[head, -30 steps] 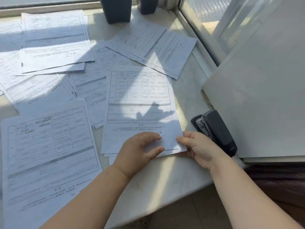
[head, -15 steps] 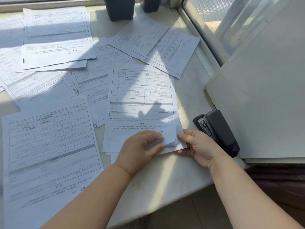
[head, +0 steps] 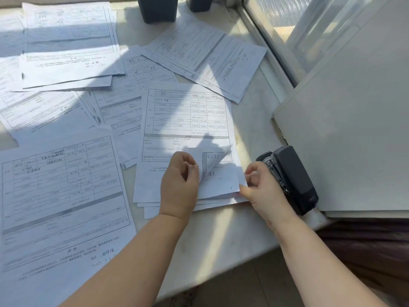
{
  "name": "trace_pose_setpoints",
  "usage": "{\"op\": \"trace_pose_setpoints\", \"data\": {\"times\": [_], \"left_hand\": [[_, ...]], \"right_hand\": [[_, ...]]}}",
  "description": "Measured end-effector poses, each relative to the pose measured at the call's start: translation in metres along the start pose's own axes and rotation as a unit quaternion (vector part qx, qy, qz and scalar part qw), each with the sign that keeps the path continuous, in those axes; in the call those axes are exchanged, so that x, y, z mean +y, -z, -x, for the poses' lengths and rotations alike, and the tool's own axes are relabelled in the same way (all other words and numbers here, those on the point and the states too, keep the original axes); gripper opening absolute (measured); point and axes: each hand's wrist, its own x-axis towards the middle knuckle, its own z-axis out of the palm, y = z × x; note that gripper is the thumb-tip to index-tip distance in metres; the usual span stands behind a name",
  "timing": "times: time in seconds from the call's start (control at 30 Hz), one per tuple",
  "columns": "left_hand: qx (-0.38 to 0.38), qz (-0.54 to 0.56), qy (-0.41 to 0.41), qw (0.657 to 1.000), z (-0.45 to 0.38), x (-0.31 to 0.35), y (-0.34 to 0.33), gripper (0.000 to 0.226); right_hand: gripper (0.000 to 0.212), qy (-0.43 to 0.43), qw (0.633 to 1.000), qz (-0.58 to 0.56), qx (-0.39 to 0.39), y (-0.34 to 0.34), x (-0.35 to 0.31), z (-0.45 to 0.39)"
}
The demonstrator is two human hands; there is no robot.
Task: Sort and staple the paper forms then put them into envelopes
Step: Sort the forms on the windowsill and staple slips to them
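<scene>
Two hands work one small stack of forms (head: 186,120) near the table's (head: 221,235) front edge: the left hand (head: 179,185) pinches the top sheet's lower right corner and curls it up, while the right hand (head: 263,191) pinches the stack's right corner. One black stapler (head: 292,178) lies just beside the right hand at the table's right edge. About six more forms or piles cover the left and far side, two dark pots (head: 157,7) stand at the far edge, and bare tabletop shows along the front.

Left hand (head: 179,182) peeling top form's (head: 186,120) corner; right hand (head: 263,191) pinching stack (head: 212,201) beside stapler (head: 294,176).
</scene>
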Motion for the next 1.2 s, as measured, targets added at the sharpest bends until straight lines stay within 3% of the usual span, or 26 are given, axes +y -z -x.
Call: {"op": "trace_pose_setpoints", "data": {"times": [0.07,0.17,0.23,0.3,0.4,0.47,0.6,0.7,0.77,0.9,1.0,1.1,1.2], "left_hand": [[-0.034,-0.004,-0.021,0.999,0.003,-0.005,0.001,0.018],[-0.096,-0.082,-0.082,0.989,0.008,-0.011,0.007,0.009],[-0.126,-0.163,-0.137,0.969,0.01,-0.016,0.01,0.029],[-0.128,-0.196,-0.167,0.958,0.011,-0.019,0.009,0.031],[-0.095,-0.18,-0.149,0.968,0.01,-0.02,0.006,0.018],[-0.06,-0.164,-0.11,0.978,0.007,-0.016,0.003,0.013],[0.009,-0.092,-0.006,0.996,0.002,-0.005,-0.004,0.028],[0.036,-0.066,0.005,0.997,-0.001,-0.002,-0.004,0.024],[0.014,-0.083,-0.023,0.996,0.0,-0.003,-0.001,0.026],[-0.092,-0.118,-0.132,0.98,0.006,-0.012,0.004,0.013],[-0.171,-0.204,-0.21,0.941,0.007,-0.023,0.008,0.038],[-0.162,-0.186,-0.199,0.948,0.003,-0.021,0.011,0.039],[-0.151,-0.153,-0.163,0.963,0.0,-0.018,0.012,0.038]], "right_hand": [[0.019,0.019,0.999,0.034,-0.017,0.0,-0.004,-0.001],[0.036,-0.019,0.998,0.036,-0.052,0.0,-0.012,-0.005],[0.051,-0.046,0.997,0.032,-0.051,0.001,-0.014,-0.009],[0.036,-0.049,0.996,0.035,-0.058,0.002,-0.016,-0.01],[0.014,-0.055,0.995,0.018,-0.084,0.004,-0.018,-0.009],[0.023,-0.062,0.994,0.0,-0.093,0.006,-0.016,-0.006],[0.037,-0.048,0.994,-0.042,-0.086,0.006,-0.011,-0.004],[0.048,-0.03,0.994,-0.074,-0.071,0.001,-0.012,-0.007],[0.051,-0.026,0.995,-0.081,-0.053,-0.002,-0.012,-0.008],[0.034,-0.014,0.999,-0.044,-0.029,-0.004,-0.011,-0.011],[0.026,-0.022,0.997,-0.061,-0.036,-0.004,-0.012,-0.013],[0.023,-0.028,0.998,-0.042,-0.037,-0.003,-0.011,-0.014],[0.028,-0.044,0.991,-0.109,-0.067,0.002,-0.009,-0.013]]}}
